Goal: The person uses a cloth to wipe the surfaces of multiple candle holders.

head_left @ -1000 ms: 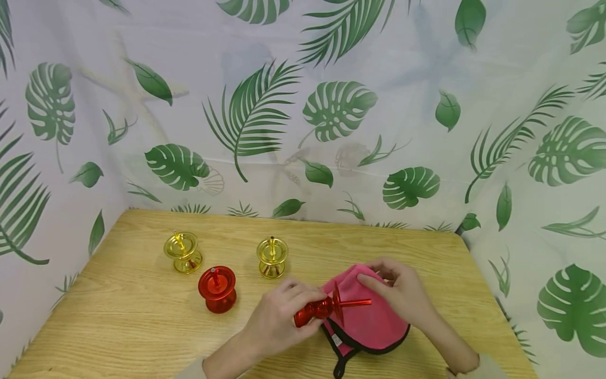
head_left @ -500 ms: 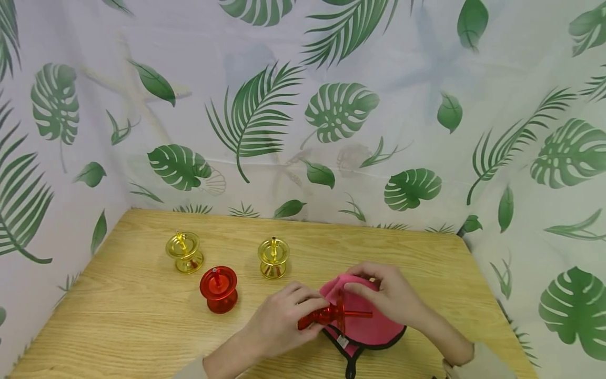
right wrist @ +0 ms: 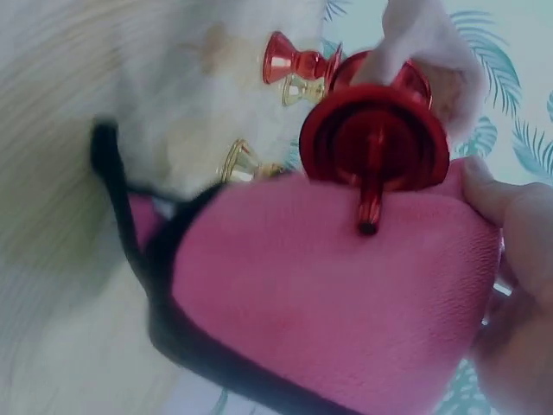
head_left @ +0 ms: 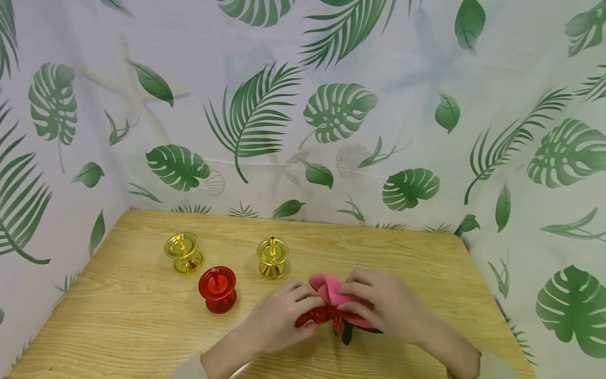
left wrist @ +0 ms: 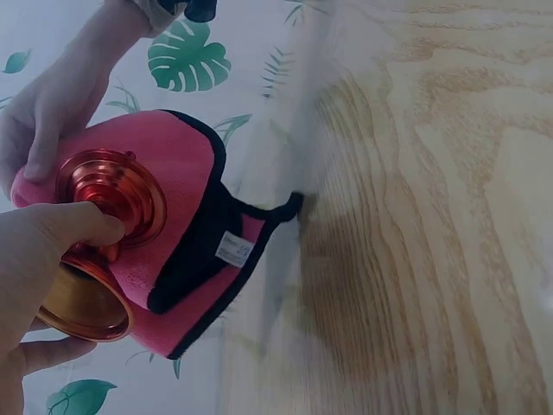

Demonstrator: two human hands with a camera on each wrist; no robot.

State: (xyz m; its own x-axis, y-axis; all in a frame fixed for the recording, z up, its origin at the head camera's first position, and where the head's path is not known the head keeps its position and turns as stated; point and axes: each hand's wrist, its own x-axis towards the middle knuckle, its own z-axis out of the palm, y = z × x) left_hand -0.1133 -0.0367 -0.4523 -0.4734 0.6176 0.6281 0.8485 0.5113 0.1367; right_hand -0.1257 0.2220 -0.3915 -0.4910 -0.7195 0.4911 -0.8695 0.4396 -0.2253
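Note:
My left hand (head_left: 279,321) grips a shiny red candle holder (head_left: 321,316) by its waist, tilted on its side above the table. In the right wrist view, the dish of the red candle holder (right wrist: 371,130) and its thin centre spike face the cloth. My right hand (head_left: 385,302) holds a pink cloth (head_left: 326,287) with black edging, bunched against the dish end. The left wrist view shows the pink cloth (left wrist: 186,173) behind the holder, with a white label and a black loop hanging off it. Folds of cloth and fingers hide the spike in the head view.
On the wooden table (head_left: 118,321), another red candle holder (head_left: 218,289) stands upright left of my left hand. Two gold candle holders stand farther back, one at the left (head_left: 183,252) and one near the middle (head_left: 272,258). Leaf-patterned sheeting (head_left: 284,131) walls the table's back and sides.
My right hand has moved left and lower, bringing the pink cloth over the red candle holder's spike and dish. The cloth, spread out earlier, is now bunched. My left hand stays nearly put.

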